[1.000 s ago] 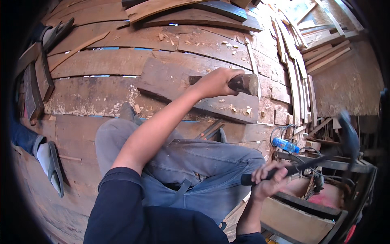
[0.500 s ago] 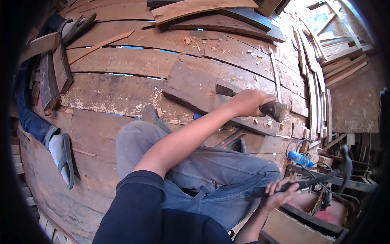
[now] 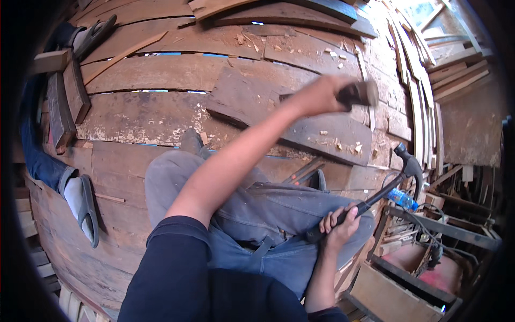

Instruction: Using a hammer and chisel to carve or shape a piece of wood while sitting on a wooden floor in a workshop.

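My left hand (image 3: 327,95) is closed around a chisel (image 3: 360,95), its thick dark handle end sticking out to the right. The hand is blurred by motion, and the chisel's blade is mostly hidden behind it. Beneath lies a thick dark brown plank (image 3: 236,99), slanting across the floor with wood chips on its right half. Nearer to my body, my right hand (image 3: 339,224) grips the black handle of a claw hammer (image 3: 409,167). The hammer's head points up and right, beyond my bent knee.
Loose boards (image 3: 289,15) are stacked at the far side, and long strips (image 3: 416,102) line the right. A blue-labelled bottle (image 3: 402,198) lies by a wooden box (image 3: 399,284) with cables. At left, another person's sandalled foot (image 3: 80,206) rests near timber pieces (image 3: 61,112). Floorboards have gaps.
My left hand has risen and shifted away with the chisel, whose handle has swung upward. My right hand has drawn left, and the hammer's head has tilted up. The view has shifted slightly.
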{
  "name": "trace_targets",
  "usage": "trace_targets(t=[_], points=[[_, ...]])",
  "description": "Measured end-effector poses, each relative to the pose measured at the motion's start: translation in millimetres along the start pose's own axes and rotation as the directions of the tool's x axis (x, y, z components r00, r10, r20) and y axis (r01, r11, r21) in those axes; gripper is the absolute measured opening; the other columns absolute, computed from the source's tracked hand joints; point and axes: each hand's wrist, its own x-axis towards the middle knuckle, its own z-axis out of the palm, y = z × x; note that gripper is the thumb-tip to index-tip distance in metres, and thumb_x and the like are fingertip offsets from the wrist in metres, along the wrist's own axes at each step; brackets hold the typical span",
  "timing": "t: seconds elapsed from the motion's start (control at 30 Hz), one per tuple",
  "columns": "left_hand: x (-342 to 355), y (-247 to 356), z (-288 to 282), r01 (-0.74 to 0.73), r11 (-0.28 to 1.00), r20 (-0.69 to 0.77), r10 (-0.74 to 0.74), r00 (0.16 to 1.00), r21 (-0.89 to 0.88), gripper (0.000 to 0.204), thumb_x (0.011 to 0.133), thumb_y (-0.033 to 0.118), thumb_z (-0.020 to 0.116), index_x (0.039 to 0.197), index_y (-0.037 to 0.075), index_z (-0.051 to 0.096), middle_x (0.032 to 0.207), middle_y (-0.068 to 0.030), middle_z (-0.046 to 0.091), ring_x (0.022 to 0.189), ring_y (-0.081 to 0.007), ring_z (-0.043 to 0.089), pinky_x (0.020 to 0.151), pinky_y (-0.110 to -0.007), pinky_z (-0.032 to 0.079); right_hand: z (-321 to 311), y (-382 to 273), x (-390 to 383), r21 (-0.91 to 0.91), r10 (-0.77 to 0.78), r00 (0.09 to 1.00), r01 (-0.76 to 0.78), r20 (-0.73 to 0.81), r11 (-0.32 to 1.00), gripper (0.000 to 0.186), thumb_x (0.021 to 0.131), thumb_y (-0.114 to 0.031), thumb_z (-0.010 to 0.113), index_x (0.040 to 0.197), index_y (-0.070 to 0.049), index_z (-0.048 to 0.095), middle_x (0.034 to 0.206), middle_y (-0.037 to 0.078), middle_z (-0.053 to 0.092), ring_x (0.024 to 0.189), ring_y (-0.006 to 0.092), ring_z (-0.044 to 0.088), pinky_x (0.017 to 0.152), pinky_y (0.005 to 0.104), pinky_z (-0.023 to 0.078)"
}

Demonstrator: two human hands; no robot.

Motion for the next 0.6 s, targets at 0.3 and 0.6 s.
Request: trace_targets(t=[0.3,0.6], points=[[16.4,-16.9,-22.8,0.052,0.995,0.001,-0.052,0.999,-0.088,0.033,0.074,0.015,0.082,0.101,0.003,0.067,0.085,0.0001,0.067,0.080,-0.0083,0.058,0.076,-0.028,0.049,-7.5,6.9,13.0,0.135,0.102,0.993,-0.109,0.062,0.985,0.033,0.108,-0.042,0.040,0.100,-0.010,0.040,0.056,0.001,0.034,0.035,0.0084,0.028,0.031,0.0244,0.028],[16.1,-7.8,-8.8,0.017,0.986,0.001,-0.018,1.000,-0.167,0.031,0.073,0.007,0.079,0.099,0.003,0.062,0.076,0.0015,0.062,0.073,-0.0077,0.054,0.068,-0.028,0.047,-13.5,-2.2,10.9,-0.079,0.030,0.985,-0.017,0.167,0.997,0.035,0.107,-0.042,0.044,0.104,-0.007,0.042,0.058,0.002,0.038,0.038,0.0098,0.035,0.034,0.0255,0.032]])
